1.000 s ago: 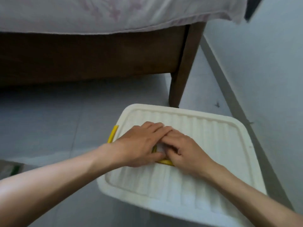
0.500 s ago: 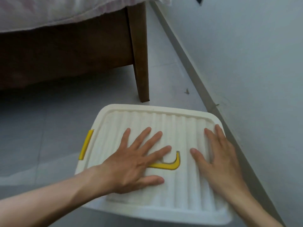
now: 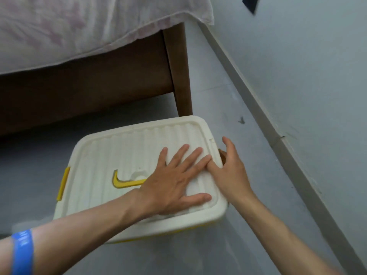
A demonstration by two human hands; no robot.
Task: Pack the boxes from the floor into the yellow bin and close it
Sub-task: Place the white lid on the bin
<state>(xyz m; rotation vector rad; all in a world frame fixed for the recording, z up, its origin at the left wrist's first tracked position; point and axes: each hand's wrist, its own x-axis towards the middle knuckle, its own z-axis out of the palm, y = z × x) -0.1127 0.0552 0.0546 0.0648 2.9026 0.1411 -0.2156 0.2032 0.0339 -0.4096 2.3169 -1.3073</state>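
— Where does the right-side latch lie from the fingers?

— Directly under the right hand [image 3: 231, 171]. Its fingers curl over the right edge of the cream lid [image 3: 127, 153], thumb on top, fingertips hidden below the rim — whether they pinch the latch I cannot tell. The left hand [image 3: 174, 183] lies flat, fingers spread, pressing the lid's right half.

— So which hand is nearer?

— The right one, clearly; the left only braces. The lid's long axis runs left to right, and the opposite yellow latch [image 3: 63, 182] sits at the far left edge, well apart from both hands.

— And the bin itself?

— The yellow bin [image 3: 178, 232] stands on the grey floor [image 3: 228, 251] just before the bed leg [image 3: 178, 76], near the wall. Only a yellow strip shows beneath the lid, plus a yellow handle [image 3: 127, 180] lying flat on top. No boxes remain in view.
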